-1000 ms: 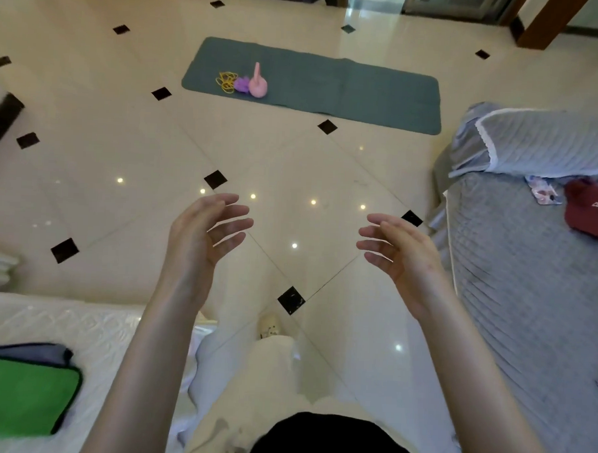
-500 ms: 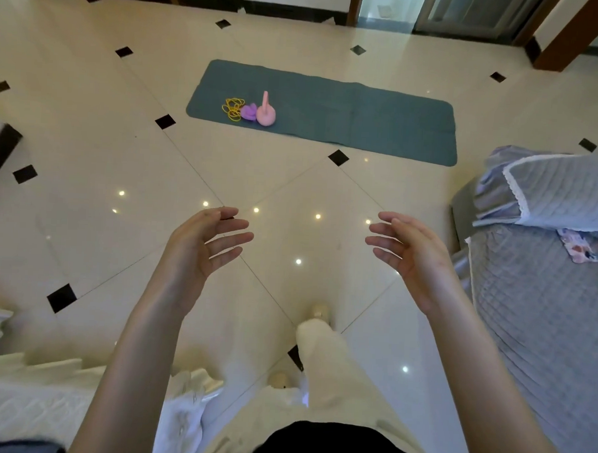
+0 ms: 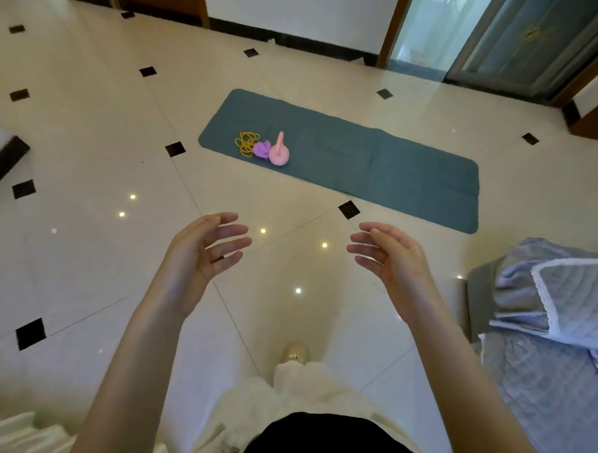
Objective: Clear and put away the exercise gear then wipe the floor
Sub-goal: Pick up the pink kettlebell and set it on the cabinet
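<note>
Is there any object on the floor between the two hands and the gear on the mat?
Nothing visible does. Between the left hand, the right hand and the pink kettlebell on the green mat lies only bare tiled floor.

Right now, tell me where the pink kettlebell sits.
In the head view, the pink kettlebell stands upright near the left end of the green mat, beside a purple item and yellow bands.
</note>
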Action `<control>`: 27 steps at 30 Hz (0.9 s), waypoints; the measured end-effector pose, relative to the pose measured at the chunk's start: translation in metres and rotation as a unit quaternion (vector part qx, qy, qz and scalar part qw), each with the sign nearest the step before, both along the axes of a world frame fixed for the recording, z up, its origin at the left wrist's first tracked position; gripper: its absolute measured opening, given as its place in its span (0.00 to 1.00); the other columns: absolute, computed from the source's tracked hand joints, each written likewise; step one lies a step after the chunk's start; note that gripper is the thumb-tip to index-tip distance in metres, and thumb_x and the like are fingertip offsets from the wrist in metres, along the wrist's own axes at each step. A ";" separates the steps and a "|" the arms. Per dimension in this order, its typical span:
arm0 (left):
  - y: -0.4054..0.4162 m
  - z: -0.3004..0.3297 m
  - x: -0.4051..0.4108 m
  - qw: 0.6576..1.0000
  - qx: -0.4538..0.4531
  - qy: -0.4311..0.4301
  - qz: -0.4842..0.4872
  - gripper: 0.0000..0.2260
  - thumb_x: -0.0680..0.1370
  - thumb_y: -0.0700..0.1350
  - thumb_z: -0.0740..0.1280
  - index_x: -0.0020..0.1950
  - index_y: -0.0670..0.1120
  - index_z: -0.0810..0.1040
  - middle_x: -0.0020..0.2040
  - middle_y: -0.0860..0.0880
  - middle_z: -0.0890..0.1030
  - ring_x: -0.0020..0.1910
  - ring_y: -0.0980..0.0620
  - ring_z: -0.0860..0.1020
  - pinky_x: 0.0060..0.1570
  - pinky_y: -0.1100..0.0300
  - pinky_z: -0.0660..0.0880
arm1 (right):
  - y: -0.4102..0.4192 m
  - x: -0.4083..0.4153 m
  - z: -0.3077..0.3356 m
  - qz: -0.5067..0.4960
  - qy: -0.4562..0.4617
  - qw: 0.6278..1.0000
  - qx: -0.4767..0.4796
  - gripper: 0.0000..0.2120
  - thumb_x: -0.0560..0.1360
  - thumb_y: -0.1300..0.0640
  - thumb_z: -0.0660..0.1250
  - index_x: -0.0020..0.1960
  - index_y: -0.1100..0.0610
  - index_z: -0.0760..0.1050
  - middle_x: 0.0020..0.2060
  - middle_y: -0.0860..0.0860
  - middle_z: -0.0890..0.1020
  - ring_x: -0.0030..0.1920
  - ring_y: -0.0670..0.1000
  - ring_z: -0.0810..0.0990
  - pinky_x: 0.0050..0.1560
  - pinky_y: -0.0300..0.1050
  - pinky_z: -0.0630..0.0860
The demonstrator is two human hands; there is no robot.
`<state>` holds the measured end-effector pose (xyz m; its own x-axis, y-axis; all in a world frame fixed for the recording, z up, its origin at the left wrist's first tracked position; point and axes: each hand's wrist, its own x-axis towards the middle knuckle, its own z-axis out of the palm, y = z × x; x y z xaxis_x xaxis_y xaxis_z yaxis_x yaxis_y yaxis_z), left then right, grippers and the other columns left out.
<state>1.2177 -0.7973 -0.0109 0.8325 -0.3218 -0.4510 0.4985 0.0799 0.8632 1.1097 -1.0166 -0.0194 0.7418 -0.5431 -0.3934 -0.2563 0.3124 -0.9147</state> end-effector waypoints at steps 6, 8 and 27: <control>-0.036 0.007 0.062 0.999 0.016 -0.008 0.039 0.12 0.81 0.44 0.55 0.52 0.45 0.77 0.46 0.47 0.83 0.45 0.51 0.83 0.50 0.57 0.76 | -0.049 0.076 0.004 0.031 0.002 0.999 0.015 0.09 0.80 0.61 0.58 0.50 0.58 0.77 0.43 0.55 0.83 0.43 0.52 0.83 0.44 0.42 0.78; -0.046 0.006 0.085 0.999 0.020 -0.005 0.045 0.12 0.81 0.44 0.55 0.52 0.45 0.78 0.46 0.47 0.83 0.46 0.50 0.82 0.51 0.56 0.76 | -0.061 0.101 0.001 0.039 0.001 0.999 0.017 0.09 0.80 0.61 0.58 0.51 0.58 0.77 0.43 0.55 0.83 0.43 0.51 0.83 0.44 0.41 0.79; -0.121 -0.007 0.414 0.996 0.085 -0.016 0.002 0.11 0.81 0.46 0.56 0.52 0.47 0.78 0.48 0.48 0.83 0.46 0.52 0.83 0.49 0.58 0.75 | -0.147 0.412 -0.013 0.016 0.017 1.000 -0.020 0.10 0.80 0.60 0.57 0.50 0.56 0.77 0.43 0.53 0.82 0.44 0.50 0.82 0.44 0.39 0.79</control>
